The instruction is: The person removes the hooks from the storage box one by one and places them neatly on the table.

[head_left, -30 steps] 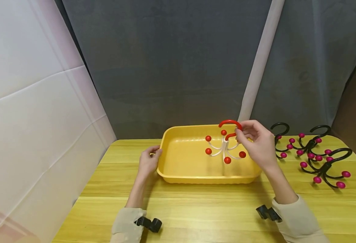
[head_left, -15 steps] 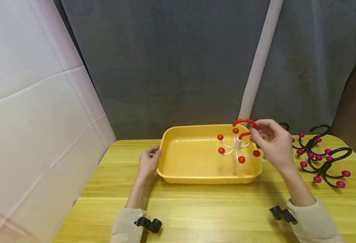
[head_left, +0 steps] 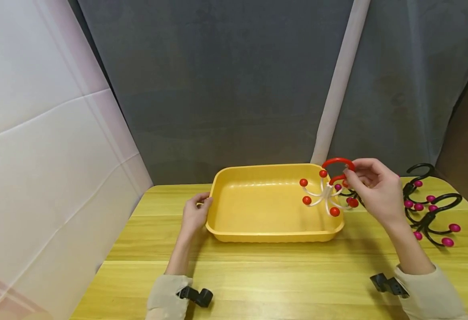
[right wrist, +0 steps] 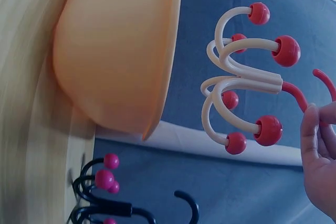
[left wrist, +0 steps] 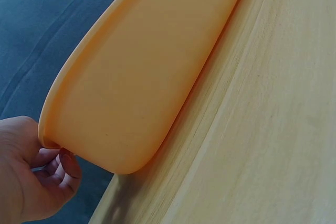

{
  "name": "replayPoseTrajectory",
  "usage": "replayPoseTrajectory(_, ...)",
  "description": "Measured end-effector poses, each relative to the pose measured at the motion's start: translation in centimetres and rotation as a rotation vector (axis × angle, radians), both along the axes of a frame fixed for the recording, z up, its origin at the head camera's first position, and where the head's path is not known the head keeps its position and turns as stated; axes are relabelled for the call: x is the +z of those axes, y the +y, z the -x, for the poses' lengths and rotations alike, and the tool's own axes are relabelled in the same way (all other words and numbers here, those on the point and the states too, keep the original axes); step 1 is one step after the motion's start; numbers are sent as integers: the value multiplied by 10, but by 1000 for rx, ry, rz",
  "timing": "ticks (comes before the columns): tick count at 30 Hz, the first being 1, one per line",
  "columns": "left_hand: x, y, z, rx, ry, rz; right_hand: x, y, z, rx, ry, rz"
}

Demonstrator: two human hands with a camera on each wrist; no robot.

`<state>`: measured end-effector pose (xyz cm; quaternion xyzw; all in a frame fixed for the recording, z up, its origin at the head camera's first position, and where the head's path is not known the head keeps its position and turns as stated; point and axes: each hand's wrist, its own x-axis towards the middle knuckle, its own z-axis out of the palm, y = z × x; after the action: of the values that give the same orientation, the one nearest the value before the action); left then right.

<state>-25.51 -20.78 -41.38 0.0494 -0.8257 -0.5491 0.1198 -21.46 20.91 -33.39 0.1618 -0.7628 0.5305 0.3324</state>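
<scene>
My right hand (head_left: 378,193) pinches the red hook end of a multi-prong hanging hook (head_left: 327,190). This hanger has white curved prongs tipped with red balls, and it hangs in the air over the right end of a yellow plastic tray (head_left: 274,237). In the right wrist view the prongs (right wrist: 247,80) are apart from the tray wall (right wrist: 115,51). At the tray's left end, my left hand (head_left: 195,214) grips the rim between thumb and curled fingers, as the left wrist view shows at the tray's corner (left wrist: 105,129). Nothing lies inside the tray.
Several black multi-prong hooks (head_left: 429,218) with pink balls stand on the wooden table (head_left: 274,275) right of the tray, partly hidden by my right hand. A grey curtain (head_left: 226,89) rises behind the table, and a white panel (head_left: 58,169) borders the left.
My right hand has carried the red-and-white hook rightward, from over the tray's right half to its right edge. The left hand and the tray have stayed in place.
</scene>
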Motion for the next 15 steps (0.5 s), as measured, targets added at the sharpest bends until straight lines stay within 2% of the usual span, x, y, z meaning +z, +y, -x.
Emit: replayPoseTrajectory(15, 0, 0, 1, -6, 16, 2, -11, 43, -10, -72, -64, -47)
